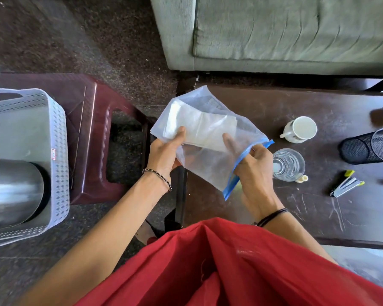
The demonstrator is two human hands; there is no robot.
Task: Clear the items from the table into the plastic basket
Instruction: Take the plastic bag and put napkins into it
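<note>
The clear zip-top plastic bag with a blue seal strip [208,138], white sheets inside, hangs above the dark wooden table's [318,208] left end, left hand [166,153] gripping its side and right hand [252,166] pinching the seal (apparently mid-carry), and next must swing left over the white perforated plastic basket [58,133].

left hand [164,151] gripping, right hand [252,166] pinching

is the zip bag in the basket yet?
No. The zip bag is held by both the left hand and right hand above the table's left end, apart from the plastic basket.
</note>
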